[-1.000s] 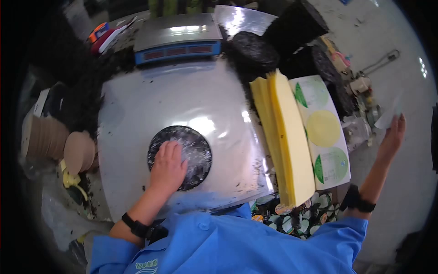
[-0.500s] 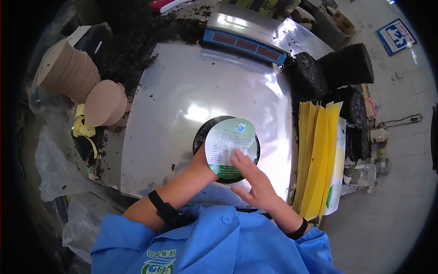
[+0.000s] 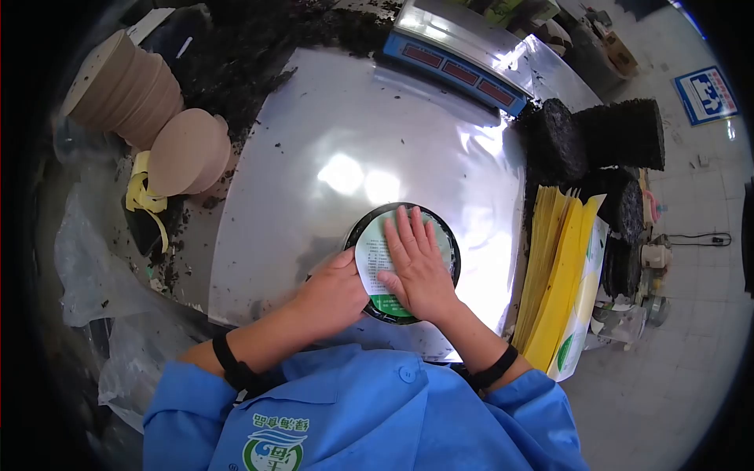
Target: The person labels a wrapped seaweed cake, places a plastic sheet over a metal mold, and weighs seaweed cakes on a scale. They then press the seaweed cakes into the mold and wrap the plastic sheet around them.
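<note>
A round black package (image 3: 451, 235) sits on the shiny metal sheet, close in front of my body. On its top lies a round green and white printed label (image 3: 377, 247), which reaches over the black rim at the lower left. My right hand (image 3: 416, 271) lies flat on the label, fingers stretched out and pointing away from me. Against the package's left side, at the label's edge, my left hand (image 3: 334, 290) is closed; its fingertips are hidden.
A metal sheet (image 3: 298, 157) covers the work surface. Behind it stands a scale (image 3: 463, 67). Tan discs (image 3: 184, 153) are stacked at left near loose dark flakes (image 3: 236, 86). At right are yellow-backed label sheets (image 3: 554, 275) and black round cakes (image 3: 620, 133).
The label, tilted up over the package before, now lies down on it. My right hand has flattened onto the label, and my left hand has moved out to the package's side. The view has shifted slightly.
</note>
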Demonstrator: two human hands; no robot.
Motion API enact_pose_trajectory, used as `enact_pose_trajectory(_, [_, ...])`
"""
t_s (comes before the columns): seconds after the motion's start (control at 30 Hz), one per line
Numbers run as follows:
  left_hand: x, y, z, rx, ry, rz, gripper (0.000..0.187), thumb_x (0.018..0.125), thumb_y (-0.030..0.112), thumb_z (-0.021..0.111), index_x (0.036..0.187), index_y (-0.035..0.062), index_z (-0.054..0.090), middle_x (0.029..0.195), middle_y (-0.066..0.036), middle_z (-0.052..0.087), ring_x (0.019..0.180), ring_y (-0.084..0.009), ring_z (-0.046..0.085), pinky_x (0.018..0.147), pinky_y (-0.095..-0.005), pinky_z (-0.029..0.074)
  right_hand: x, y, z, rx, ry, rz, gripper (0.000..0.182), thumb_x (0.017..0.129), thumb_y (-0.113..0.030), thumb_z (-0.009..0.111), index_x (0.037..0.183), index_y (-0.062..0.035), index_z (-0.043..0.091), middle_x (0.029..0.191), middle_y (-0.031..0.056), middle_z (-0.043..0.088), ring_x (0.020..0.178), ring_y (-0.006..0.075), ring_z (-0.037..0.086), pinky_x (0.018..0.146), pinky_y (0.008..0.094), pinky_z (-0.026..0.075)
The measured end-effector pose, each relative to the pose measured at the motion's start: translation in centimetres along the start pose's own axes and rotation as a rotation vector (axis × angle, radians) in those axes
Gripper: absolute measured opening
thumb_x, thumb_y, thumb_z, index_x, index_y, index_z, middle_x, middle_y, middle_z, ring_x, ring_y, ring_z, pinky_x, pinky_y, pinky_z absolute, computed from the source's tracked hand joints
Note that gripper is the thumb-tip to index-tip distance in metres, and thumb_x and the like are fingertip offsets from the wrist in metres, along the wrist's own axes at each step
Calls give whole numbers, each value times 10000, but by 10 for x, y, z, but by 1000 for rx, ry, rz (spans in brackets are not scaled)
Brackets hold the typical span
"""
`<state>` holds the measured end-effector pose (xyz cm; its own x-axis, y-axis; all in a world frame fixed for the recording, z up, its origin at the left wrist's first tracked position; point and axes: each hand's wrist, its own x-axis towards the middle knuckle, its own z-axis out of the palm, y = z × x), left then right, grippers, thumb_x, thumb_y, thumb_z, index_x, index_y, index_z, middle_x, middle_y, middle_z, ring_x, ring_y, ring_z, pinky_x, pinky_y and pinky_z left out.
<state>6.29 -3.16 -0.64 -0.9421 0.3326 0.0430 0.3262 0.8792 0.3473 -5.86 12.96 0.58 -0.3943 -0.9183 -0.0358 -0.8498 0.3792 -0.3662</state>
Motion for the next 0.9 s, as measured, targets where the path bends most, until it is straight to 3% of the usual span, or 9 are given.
enact_pose_trajectory(0.17, [-19, -14, -12, -24, 182, -100, 768, 704, 405, 763, 1321, 16, 523, 1342, -172, 539, 1260, -335, 508, 1117, -434, 335, 2, -8, 4, -104, -43, -18, 714, 942, -504, 487, 1511, -105, 325, 1584, 170, 232, 1475, 397, 145, 1187, 543, 97])
enact_pose_trajectory(0.27, [-20, -16, 27, -568, 245, -449, 1239, 549, 404, 906, 1480, 1, 195, 1447, -222, 414, 1282, -400, 464, 1018, -454, 441, 6, -13, 9, -170, -31, -17, 702, 948, -499, 481, 1504, -95, 338, 1577, 181, 241, 1471, 410, 146, 1178, 567, 98])
enact_pose_trajectory(0.4, [-15, -15, 29, -593, 247, -484, 1205, 560, 395, 899, 1479, 20, 216, 1431, -245, 419, 1177, -427, 547, 930, -465, 502, 15, -31, 14, -304, -77, 30, 720, 962, -487, 455, 1486, -10, 325, 1556, 236, 249, 1465, 423, 155, 1163, 598, 97])
enact_pose_trajectory(0.53, [-22, -32, 18, -531, 178, -350, 1127, 632, 418, 853, 1468, -42, 254, 1473, -253, 380, 1311, -384, 460, 1044, -411, 437, -7, -38, -2, 328, -27, -203, 834, 894, -477, 580, 1489, 16, 266, 1539, 278, 247, 1445, 472, 167, 1155, 617, 117])
enact_pose_trajectory(0.6, [-23, -54, 4, -718, 205, -622, 1101, 718, 528, 786, 1475, -63, 248, 1486, -271, 365, 1347, -377, 425, 1108, -382, 363, -20, -33, -33, -185, 4, -25, 837, 786, -432, 712, 1471, -90, 374, 1538, 264, 267, 1441, 486, 173, 1146, 636, 121])
enact_pose_trajectory(0.63, [-9, -51, 13, -709, 215, -735, 995, 743, 394, 804, 1461, -58, 284, 1334, -266, 525, 1026, -312, 639, 887, -393, 505, -24, -14, -19, -213, -119, -7, 750, 790, -433, 694, 1438, -142, 450, 1533, 252, 290, 1443, 478, 177, 1144, 639, 120])
enact_pose_trajectory(0.77, [24, 34, -63, -793, 115, -193, 719, 855, 337, 695, 1414, 1, 392, 1307, -216, 564, 1151, -315, 585, 979, -370, 452, -43, 59, 41, -660, 33, -265, 728, 831, -472, 611, 1453, -136, 434, 1560, 215, 268, 1449, 489, 154, 1115, 692, 122])
enact_pose_trajectory(0.83, [30, 44, -97, -887, -219, 211, 581, 882, 282, 667, 1366, 28, 466, 1328, -178, 560, 1189, -303, 565, 1002, -359, 443, -50, 29, -40, 143, -304, -56, 753, 841, -494, 629, 1473, -149, 407, 1560, 212, 272, 1442, 499, 157, 1140, 627, 171])
enact_pose_trajectory(0.9, [33, 29, -42, -945, -277, 180, 574, 901, 289, 650, 1375, 26, 461, 1317, -163, 575, 1160, -268, 578, 1009, -345, 437, -80, 30, -100, 17, -329, -3, 769, 850, -528, 647, 1477, -154, 405, 1549, 225, 293, 1434, 493, 190, 1150, 550, 231])
